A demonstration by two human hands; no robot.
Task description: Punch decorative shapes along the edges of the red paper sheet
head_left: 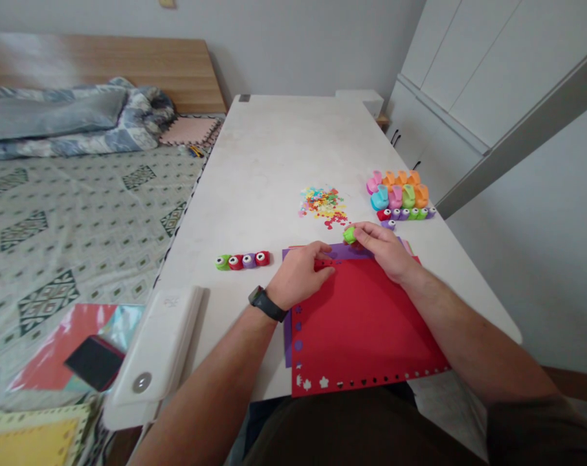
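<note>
A bed (70, 259) with a grey-green patterned cover spreads to the left of a rectangular red paper sheet (361, 330), which lies on a long white table (268, 149). A white plastic case (152, 343) sits on the table's edge left of the sheet, and loose coloured paper sheets (65, 346) lie on the bed further left. Under the red sheet, a purple paper sheet (346, 252) shows past its far and left edges. The red sheet has small punched shapes along its near and left margins.

Beyond the sheet stand rows of colourful plastic craft punches (397, 191), with a heap of tiny paper cut-outs (322, 206) beside them. Four round punches (242, 260) stand in a line left of the sheet.

The right hand (380, 249) pinches a small green craft punch (350, 235) between thumb and fingers, just above the sheet's far edge. The left hand (300, 275), wearing a black wristwatch (267, 303), rests on that edge, its fingers together.
</note>
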